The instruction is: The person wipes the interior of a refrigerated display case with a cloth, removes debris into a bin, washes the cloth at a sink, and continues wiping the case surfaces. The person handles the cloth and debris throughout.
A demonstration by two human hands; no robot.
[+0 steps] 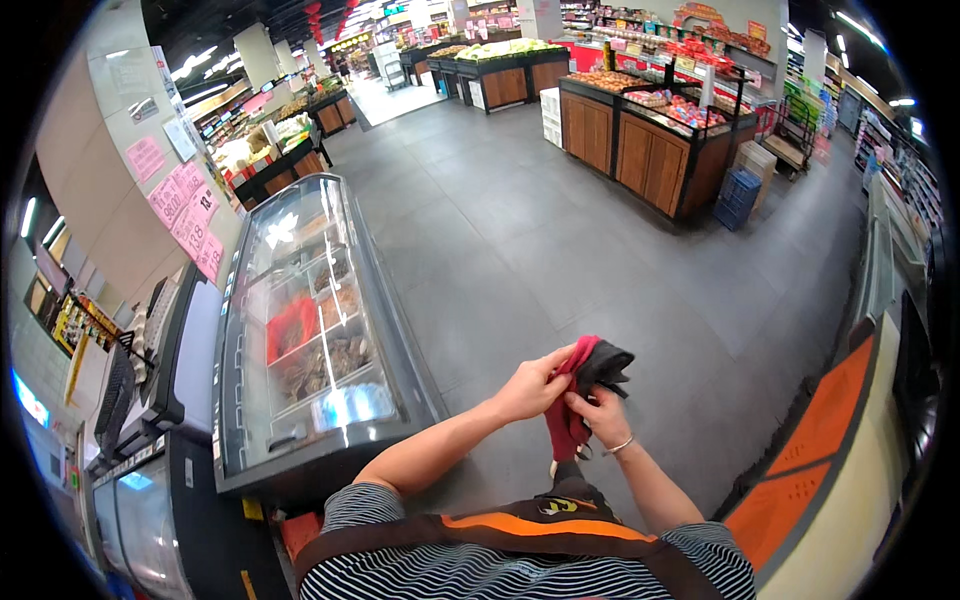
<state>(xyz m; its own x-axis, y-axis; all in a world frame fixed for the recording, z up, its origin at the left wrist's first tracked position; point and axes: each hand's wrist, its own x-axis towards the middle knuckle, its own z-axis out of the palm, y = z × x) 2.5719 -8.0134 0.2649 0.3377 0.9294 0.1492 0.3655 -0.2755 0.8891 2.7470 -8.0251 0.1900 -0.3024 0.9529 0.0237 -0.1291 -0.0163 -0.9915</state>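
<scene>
Red knit and black fabric, apparently work gloves (561, 429), is bunched up in front of my body. The fingers of my left hand (534, 388) pinch its red upper part near the black end. Lower and to the right, my right hand (606, 417) grips the same bundle, thumb on the red cloth. Black finger-like ends stick out at the upper right. Whether this is one glove or a pair, I cannot tell. Below the bundle is my dark apron (547, 523) with an orange band.
To my left stands a glass-topped freezer (330, 322) with frozen goods in compartments. A keyboard (116, 401) lies beyond it. Ahead are wooden produce stands (651, 165) and a blue crate (737, 199) on the grey tiled floor (480, 225). An orange-panelled counter (817, 427) runs along my right.
</scene>
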